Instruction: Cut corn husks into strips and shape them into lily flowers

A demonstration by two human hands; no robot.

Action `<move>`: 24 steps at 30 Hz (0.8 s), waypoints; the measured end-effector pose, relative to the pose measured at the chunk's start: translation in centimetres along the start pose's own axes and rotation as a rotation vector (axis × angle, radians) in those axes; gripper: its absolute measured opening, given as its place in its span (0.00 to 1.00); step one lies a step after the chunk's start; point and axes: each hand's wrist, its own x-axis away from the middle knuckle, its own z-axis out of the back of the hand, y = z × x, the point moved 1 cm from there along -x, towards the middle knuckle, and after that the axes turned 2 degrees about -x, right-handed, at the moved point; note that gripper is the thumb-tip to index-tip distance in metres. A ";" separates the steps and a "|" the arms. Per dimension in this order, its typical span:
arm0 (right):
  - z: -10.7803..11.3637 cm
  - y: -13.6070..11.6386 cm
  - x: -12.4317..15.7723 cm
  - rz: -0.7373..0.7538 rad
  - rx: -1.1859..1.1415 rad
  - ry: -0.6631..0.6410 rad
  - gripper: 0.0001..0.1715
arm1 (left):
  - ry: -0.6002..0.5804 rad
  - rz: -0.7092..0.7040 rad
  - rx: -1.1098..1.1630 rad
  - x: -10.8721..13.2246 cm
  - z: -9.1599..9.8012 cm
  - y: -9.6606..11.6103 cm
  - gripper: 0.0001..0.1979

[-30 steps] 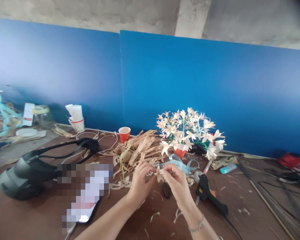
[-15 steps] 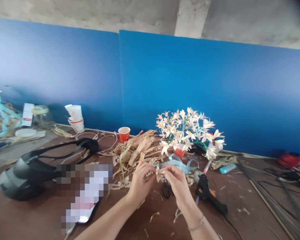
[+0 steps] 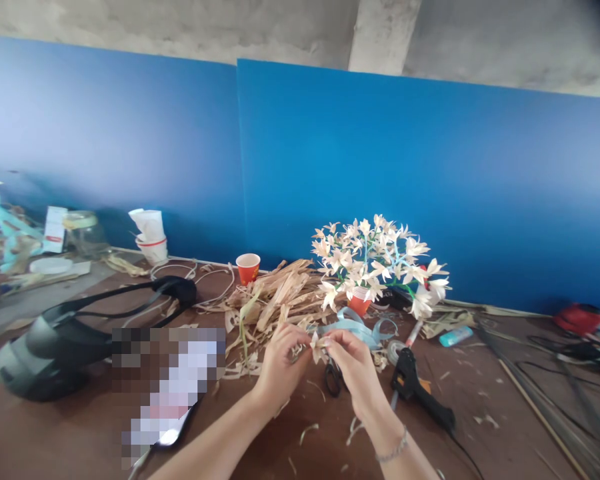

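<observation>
My left hand (image 3: 279, 360) and my right hand (image 3: 356, 370) meet above the brown table (image 3: 80, 433), fingers pinched together on a small cream husk flower (image 3: 318, 347). A light blue ribbon (image 3: 354, 325) lies just behind my fingers. Black scissors (image 3: 333, 380) rest on the table under my right hand. A bracelet circles my right wrist.
A pile of dried husks (image 3: 275, 293) lies behind my hands. A bouquet of cream flowers (image 3: 375, 260) stands in an orange cup. A black glue gun (image 3: 420, 390) lies to the right, a dark headset (image 3: 55, 340) to the left, an orange paper cup (image 3: 248, 268) near the blue wall.
My hands have shifted very slightly while working the small flower; the view has drifted a little. Nothing else has moved.
</observation>
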 end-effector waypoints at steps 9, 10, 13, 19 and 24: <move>0.1 -0.2 0.1 -0.033 0.094 0.029 0.12 | 0.010 0.060 -0.027 -0.2 0.3 0.3 0.05; 0.1 -0.1 0.1 -0.045 0.113 0.021 0.12 | 0.025 0.059 -0.037 -0.3 0.3 0.4 0.05; 0.0 0.1 0.2 -0.100 0.097 -0.046 0.09 | 0.058 0.048 -0.061 -0.5 0.5 0.5 0.05; -0.1 0.2 0.3 -0.047 0.069 -0.018 0.06 | 0.043 0.050 -0.036 -0.3 0.4 0.4 0.06; 0.0 0.3 0.1 -0.004 0.118 -0.015 0.06 | 0.030 0.073 -0.004 -0.3 0.3 0.3 0.06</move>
